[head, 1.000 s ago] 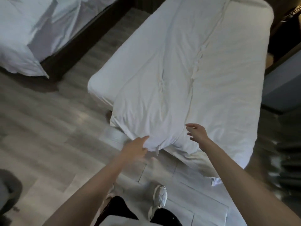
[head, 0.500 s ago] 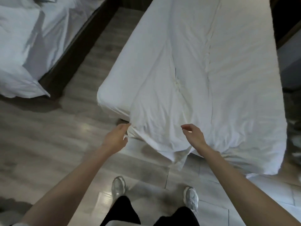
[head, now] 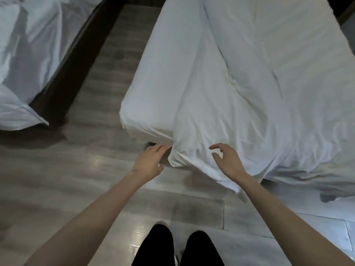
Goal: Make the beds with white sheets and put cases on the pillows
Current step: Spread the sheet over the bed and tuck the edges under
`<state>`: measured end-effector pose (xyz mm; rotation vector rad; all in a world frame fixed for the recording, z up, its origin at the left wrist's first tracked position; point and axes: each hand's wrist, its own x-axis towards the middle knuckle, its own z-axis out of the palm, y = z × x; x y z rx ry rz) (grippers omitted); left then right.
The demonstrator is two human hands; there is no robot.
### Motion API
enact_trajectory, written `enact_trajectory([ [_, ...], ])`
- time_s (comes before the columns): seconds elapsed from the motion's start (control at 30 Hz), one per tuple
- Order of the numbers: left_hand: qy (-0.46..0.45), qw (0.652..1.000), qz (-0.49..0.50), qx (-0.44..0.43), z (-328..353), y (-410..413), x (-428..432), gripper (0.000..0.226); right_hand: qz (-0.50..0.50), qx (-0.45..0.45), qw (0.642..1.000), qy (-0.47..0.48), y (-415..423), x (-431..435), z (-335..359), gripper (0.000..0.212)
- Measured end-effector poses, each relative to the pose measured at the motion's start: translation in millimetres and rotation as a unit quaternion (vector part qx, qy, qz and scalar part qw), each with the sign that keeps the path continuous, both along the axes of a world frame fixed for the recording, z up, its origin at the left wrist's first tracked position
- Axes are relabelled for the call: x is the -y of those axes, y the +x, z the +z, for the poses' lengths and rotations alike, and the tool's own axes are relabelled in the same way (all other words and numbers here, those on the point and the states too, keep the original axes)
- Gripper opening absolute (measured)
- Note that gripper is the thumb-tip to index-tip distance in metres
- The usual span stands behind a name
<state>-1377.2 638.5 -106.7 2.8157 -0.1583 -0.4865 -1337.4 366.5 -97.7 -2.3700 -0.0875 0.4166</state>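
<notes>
A white sheet [head: 240,104] lies wrinkled over the mattress [head: 151,104] of the bed in front of me, and its near edge hangs off the foot of the bed. My left hand [head: 149,162] reaches with straight fingers to the sheet's left hanging corner at the mattress edge and holds nothing. My right hand [head: 228,160] hovers just over the hanging fold with its fingers spread and loosely bent, gripping nothing.
A second bed [head: 28,60] with rumpled white bedding and a dark wooden frame [head: 76,60] stands at the left. Grey wood-look floor [head: 86,179] runs between the beds. My legs in black trousers [head: 178,246] stand at the bed's foot.
The view has closed in on the bed's foot. My left hand let go of the sheet's corner and now has straight fingers beside it. My right hand has opened wider over the fold.
</notes>
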Motion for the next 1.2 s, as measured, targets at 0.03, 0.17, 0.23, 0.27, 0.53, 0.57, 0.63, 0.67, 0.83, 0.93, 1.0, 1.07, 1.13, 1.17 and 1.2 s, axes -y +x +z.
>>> enact_trajectory([
  [0.03, -0.002, 1.000, -0.006, 0.013, -16.8, 5.3, -1.4, 0.068, 0.014, 0.022, 1.000, -0.012, 4.2, -2.5, -16.0, 0.024],
  [0.17, 0.014, 0.997, -0.030, 0.063, -88.4, 28.6, -4.6, 0.068, 0.068, 0.136, 0.986, -0.074, 23.9, -10.2, -83.9, 0.029],
  [0.23, 0.007, 0.995, -0.045, 0.089, -126.0, 39.3, -6.1, 0.070, 0.086, 0.205, 0.970, -0.096, 35.3, -13.3, -118.2, 0.033],
  [0.27, 0.003, 0.992, -0.060, 0.115, -144.6, 44.6, -6.9, 0.071, 0.093, 0.236, 0.961, -0.109, 41.0, -14.7, -134.7, 0.036],
  [0.53, -0.053, 0.957, -0.122, 0.257, -235.2, 67.8, 0.0, 0.076, 0.087, 0.383, 0.908, -0.144, 70.3, -18.3, -215.0, 0.060],
  [0.57, -0.046, 0.955, -0.125, 0.265, -241.3, 67.4, 1.1, 0.073, 0.083, 0.398, 0.901, -0.149, 69.9, -18.3, -218.4, 0.061],
  [0.63, -0.012, 0.949, -0.125, 0.290, -251.6, 63.8, 1.6, 0.075, 0.075, 0.412, 0.896, -0.148, 64.2, -20.9, -222.8, 0.061],
  [0.67, -0.004, 0.943, -0.121, 0.310, -255.6, 60.8, 1.8, 0.076, 0.067, 0.408, 0.899, -0.142, 59.1, -22.9, -224.8, 0.061],
  [0.83, -0.066, 0.881, -0.151, 0.445, -264.5, 47.9, 1.0, 0.034, 0.101, 0.463, 0.866, -0.162, 17.1, -30.1, -240.3, 0.071],
  [0.93, -0.089, 0.866, -0.166, 0.462, -259.3, 38.6, -5.1, 0.016, 0.166, 0.504, 0.821, -0.211, -0.1, -33.7, -260.3, 0.085],
  [1.0, -0.099, 0.873, -0.158, 0.451, -253.6, 27.3, -7.8, 0.018, 0.161, 0.517, 0.808, -0.233, -4.7, -35.3, -269.1, 0.084],
  [1.07, -0.091, 0.872, -0.157, 0.455, -247.1, 17.1, -6.9, 0.018, 0.138, 0.529, 0.805, -0.230, -4.3, -37.9, -266.6, 0.075],
  [1.13, -0.074, 0.866, -0.145, 0.473, -237.5, 7.6, -1.3, 0.017, 0.125, 0.550, 0.801, -0.199, -0.2, -38.4, -255.2, 0.064],
  [1.17, -0.068, 0.863, -0.137, 0.482, -231.9, 2.3, 1.9, 0.016, 0.123, 0.568, 0.795, -0.176, 0.8, -37.8, -246.9, 0.056],
  [1.2, -0.063, 0.861, -0.129, 0.489, -227.5, -3.6, 4.1, 0.016, 0.125, 0.586, 0.786, -0.152, 0.0, -37.0, -239.3, 0.049],
])
